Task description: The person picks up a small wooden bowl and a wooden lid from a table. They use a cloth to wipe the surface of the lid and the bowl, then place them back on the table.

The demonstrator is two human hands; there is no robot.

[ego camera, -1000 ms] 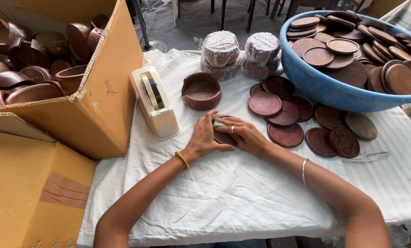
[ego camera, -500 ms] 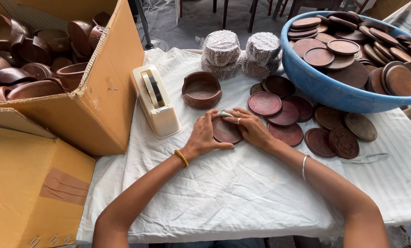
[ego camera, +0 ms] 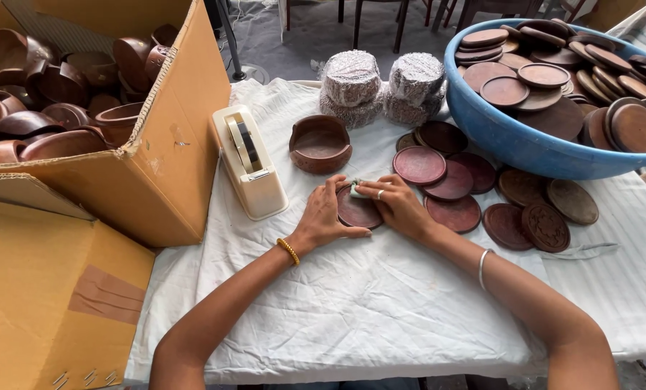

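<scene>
Wooden lid point(ego camera: 357, 211) on white cloth-covered table point(ego camera: 380, 310), grey floor point(ego camera: 315, 36) beyond.

Craft workshop, carton point(ego camera: 171, 155) w/ wooden bowls point(ego camera: 41, 119), tub point(ego camera: 510, 141) of lids point(ego camera: 547, 76)

The fingers point(ego camera: 337, 195) hide the round lid's point(ego camera: 357, 211) rim; the blue tub point(ego camera: 510, 141) runs off the right edge.
</scene>
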